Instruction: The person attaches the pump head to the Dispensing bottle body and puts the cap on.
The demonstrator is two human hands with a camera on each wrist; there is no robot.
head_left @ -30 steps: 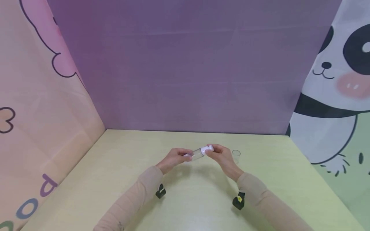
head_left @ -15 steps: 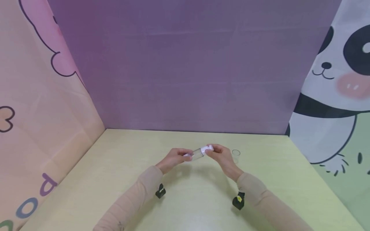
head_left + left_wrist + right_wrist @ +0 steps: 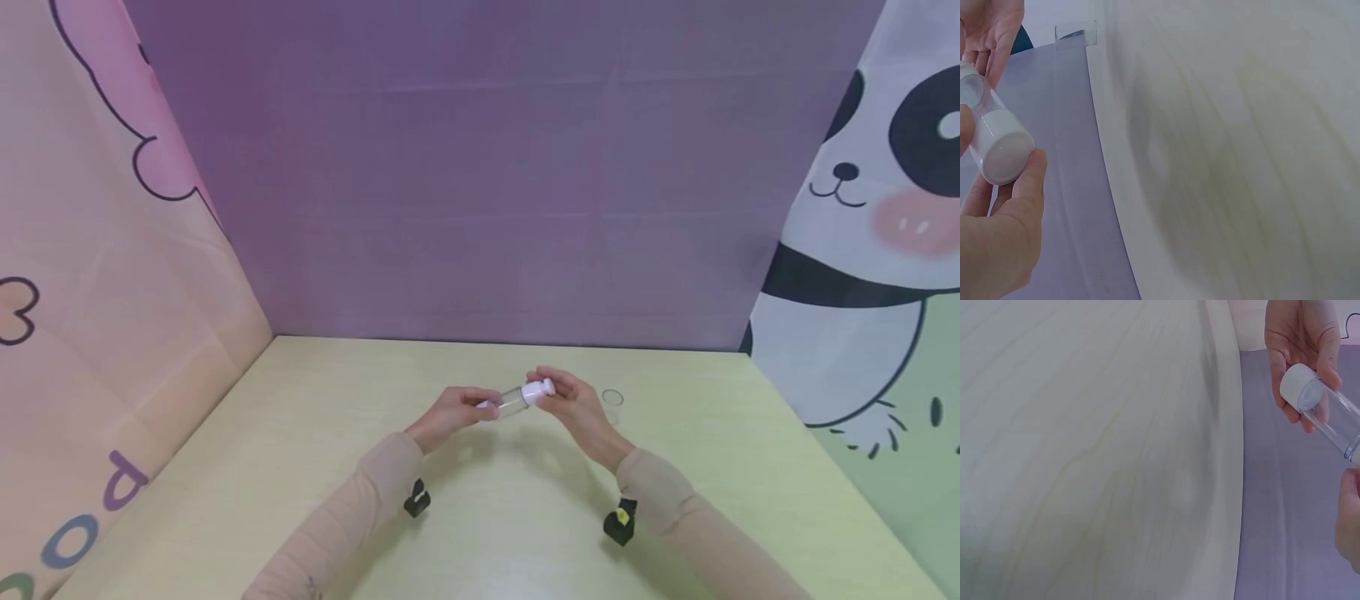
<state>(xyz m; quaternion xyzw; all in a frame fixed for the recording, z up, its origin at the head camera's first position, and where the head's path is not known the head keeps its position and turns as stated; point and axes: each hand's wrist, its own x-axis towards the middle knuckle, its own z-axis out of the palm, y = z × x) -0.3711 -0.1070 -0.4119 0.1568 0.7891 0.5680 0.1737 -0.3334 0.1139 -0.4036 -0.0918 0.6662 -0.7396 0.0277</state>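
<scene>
A small clear cylindrical bottle [image 3: 513, 402] with a white base and a white top [image 3: 536, 392] is held tilted above the table. My left hand [image 3: 454, 408] grips the white base [image 3: 1007, 150] between thumb and fingers. At the other end, my right hand [image 3: 576, 412] has its thumb and fingers around the white top, the thumb below and fingertips behind it. Through the clear wall, the inside of the bottle [image 3: 1334, 419] shows no coloured contents. In the right wrist view, most of the right hand and the top end lie outside the frame.
A clear cup-shaped piece [image 3: 612, 407] stands on the pale wooden table [image 3: 337, 392] just right of my right hand. A purple cloth wall [image 3: 480, 208] rises at the back edge, with printed cloth walls on both sides.
My right hand has shifted slightly up around the white top, its fingers lifted and turned, so more of the top shows. The left hand and bottle stay almost where they were.
</scene>
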